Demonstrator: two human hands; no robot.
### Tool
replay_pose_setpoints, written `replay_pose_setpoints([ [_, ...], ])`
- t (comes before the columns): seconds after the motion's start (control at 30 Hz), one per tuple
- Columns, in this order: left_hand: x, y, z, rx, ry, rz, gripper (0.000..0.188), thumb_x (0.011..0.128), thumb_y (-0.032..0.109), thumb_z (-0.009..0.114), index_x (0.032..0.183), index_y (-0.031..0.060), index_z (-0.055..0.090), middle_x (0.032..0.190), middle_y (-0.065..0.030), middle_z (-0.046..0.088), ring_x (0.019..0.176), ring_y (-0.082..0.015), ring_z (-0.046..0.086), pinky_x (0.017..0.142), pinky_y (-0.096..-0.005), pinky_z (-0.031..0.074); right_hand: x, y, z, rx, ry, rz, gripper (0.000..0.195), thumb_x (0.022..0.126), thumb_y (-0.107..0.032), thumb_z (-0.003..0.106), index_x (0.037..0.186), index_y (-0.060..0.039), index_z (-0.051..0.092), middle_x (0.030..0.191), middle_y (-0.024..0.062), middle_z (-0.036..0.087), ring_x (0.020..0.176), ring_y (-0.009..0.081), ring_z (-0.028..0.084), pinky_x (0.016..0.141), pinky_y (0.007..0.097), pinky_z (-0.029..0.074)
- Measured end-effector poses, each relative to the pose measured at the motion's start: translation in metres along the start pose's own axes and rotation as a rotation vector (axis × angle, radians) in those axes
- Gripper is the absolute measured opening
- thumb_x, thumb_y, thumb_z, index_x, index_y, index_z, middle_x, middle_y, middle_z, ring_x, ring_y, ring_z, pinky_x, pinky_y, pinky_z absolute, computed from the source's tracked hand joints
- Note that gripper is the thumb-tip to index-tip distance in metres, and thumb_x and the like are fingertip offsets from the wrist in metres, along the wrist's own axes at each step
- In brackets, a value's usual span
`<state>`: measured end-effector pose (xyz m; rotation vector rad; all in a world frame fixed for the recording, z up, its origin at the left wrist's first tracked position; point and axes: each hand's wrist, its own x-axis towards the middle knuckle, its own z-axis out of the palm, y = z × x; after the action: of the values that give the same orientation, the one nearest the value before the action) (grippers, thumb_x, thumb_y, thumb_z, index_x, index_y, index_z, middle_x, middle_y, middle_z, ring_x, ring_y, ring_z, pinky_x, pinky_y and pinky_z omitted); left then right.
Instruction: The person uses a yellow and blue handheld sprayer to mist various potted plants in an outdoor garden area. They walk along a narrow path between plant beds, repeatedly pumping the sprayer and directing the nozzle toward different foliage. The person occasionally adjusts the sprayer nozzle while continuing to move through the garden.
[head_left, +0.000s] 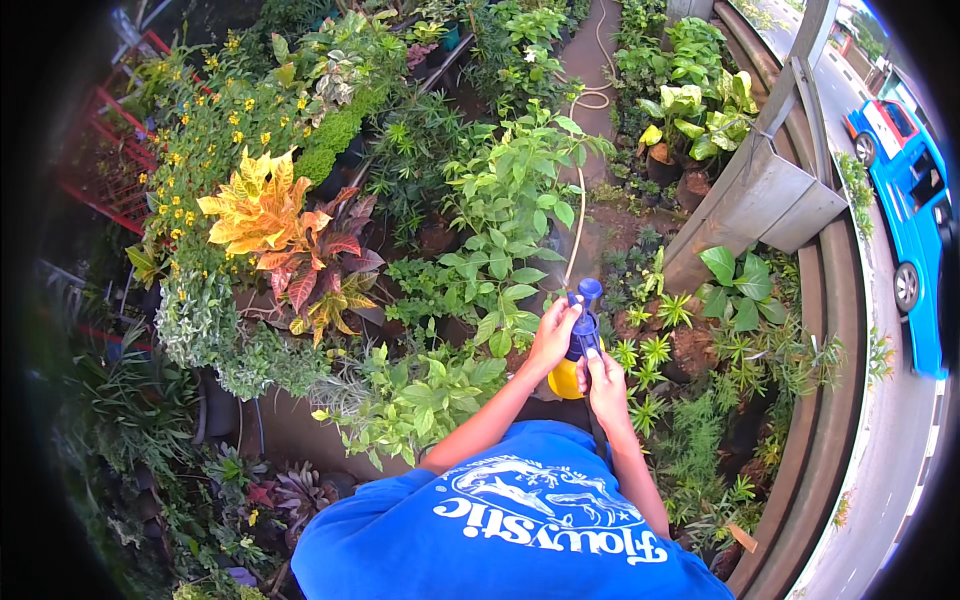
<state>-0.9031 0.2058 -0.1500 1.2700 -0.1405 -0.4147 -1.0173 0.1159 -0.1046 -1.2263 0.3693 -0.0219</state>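
Both hands are on a pump sprayer with a yellow tank (564, 380) and a blue top and pump handle (590, 289), held upright close in front of my blue shirt. My left hand (556, 330) has its fingers at the blue nozzle part, and a fine mist seems to leave its tip. My right hand (604, 379) grips the blue handle part lower down, beside the tank. Leafy green plants (499, 255) stand just ahead and to the left of the nozzle.
A beige hose (580, 187) runs along the narrow path ahead. An orange croton (259, 206) and yellow-flowered plants stand left. A metal post (712, 217), potted plants and a curved guardrail (844, 360) are at right, with a blue vehicle (904, 217) on the road beyond.
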Motion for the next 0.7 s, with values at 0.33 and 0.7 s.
replay_pose_setpoints([
  [0.33,0.002,0.021,0.014,-0.010,-0.200,-0.018,0.027,0.100,0.022,0.042,0.119,0.0037,0.048,0.094,-0.0093,0.067,0.074,-0.0121,0.062,0.068,-0.0265,0.051,-0.004,-0.005,0.003,-0.066,0.019,-0.049,0.032,0.102,-0.026,0.044,0.102,0.0016,0.059,0.071,0.0002,0.053,0.061,0.0082,0.049,0.058,0.0238,0.042],
  [0.7,0.012,-0.016,0.009,0.047,-0.203,-0.059,0.027,0.100,0.027,0.046,0.111,0.0030,0.052,0.091,-0.0080,0.066,0.068,-0.0100,0.059,0.064,-0.0251,0.049,0.001,0.009,-0.011,-0.059,0.053,-0.022,0.029,0.103,-0.025,0.043,0.097,-0.0004,0.058,0.068,-0.0006,0.051,0.059,0.0079,0.048,0.056,0.0231,0.042],
])
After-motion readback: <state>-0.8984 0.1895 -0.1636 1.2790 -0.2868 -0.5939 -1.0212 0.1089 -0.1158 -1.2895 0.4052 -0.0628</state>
